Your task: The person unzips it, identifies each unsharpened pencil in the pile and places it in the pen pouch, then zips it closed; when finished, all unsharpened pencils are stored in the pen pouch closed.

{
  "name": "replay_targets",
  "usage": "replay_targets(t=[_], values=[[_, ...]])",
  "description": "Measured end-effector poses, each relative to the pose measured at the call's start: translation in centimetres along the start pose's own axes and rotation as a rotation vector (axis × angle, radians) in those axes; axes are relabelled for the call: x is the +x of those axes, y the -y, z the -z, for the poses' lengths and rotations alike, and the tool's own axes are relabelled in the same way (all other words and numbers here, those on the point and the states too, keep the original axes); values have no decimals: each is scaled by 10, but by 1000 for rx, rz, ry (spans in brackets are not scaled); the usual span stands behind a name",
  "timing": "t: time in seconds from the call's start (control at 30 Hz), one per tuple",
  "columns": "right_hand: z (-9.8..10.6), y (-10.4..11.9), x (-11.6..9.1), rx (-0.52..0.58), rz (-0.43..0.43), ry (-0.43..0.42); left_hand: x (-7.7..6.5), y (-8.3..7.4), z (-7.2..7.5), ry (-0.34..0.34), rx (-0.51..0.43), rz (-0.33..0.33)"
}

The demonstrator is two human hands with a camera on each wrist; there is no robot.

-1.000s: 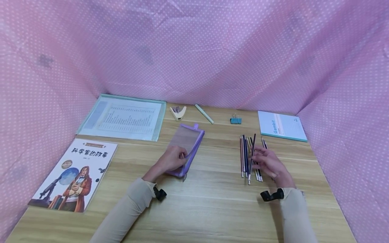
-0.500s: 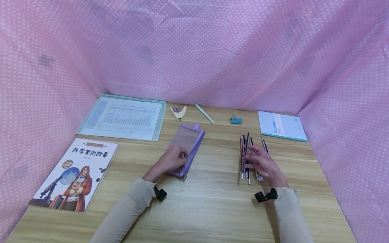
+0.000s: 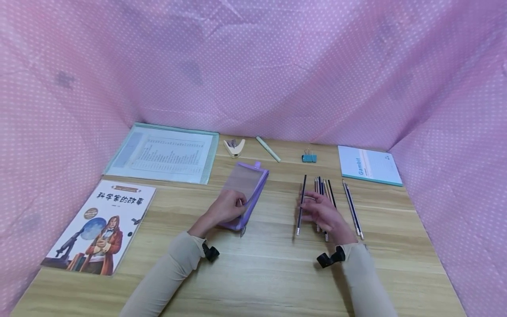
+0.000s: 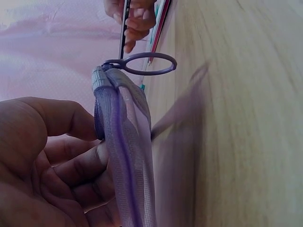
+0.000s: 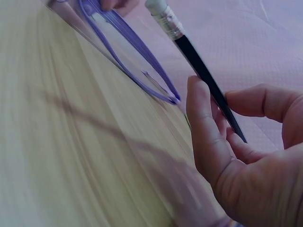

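My right hand (image 3: 322, 213) pinches a dark pencil (image 3: 302, 204) between thumb and fingers, eraser end toward me; the right wrist view shows its white eraser and metal band close up. My left hand (image 3: 227, 207) grips the near part of a purple mesh pencil case (image 3: 246, 180), fingers curled at its zipped side. A ring-shaped zipper pull (image 4: 151, 64) sticks out from the case's end in the left wrist view. Behind my right hand lie several pencils (image 3: 328, 189), partly hidden by it. Two more dark pencils (image 3: 352, 209) lie apart to the right.
At the back are a cream stapler-like tool (image 3: 234, 149), a pale green pen (image 3: 268, 149) and a teal binder clip (image 3: 309, 156). A notebook (image 3: 370, 165) lies back right. A document folder (image 3: 160, 152) and an illustrated book (image 3: 101, 226) are on the left.
My right hand has moved left with the pencil, away from the other pencils and toward the pencil case. My left hand keeps its grip on the case.
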State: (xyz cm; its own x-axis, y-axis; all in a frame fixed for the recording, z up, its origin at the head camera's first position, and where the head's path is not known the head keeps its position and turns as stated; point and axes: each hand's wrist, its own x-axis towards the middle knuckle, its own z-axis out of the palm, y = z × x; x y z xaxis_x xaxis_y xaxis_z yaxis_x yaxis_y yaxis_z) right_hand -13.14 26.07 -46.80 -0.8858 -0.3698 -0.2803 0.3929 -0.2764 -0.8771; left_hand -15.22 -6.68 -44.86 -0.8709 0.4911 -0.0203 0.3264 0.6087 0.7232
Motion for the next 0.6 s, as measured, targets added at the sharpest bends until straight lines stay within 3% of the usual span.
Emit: replay_targets(t=[0.23,0.6], values=[[-21,-6,10,-42,-50,-47,0,-2,-1,2,3,15],[-52,-16,30,-63,-81,-26,0,-1,-2,-20,-11,3]])
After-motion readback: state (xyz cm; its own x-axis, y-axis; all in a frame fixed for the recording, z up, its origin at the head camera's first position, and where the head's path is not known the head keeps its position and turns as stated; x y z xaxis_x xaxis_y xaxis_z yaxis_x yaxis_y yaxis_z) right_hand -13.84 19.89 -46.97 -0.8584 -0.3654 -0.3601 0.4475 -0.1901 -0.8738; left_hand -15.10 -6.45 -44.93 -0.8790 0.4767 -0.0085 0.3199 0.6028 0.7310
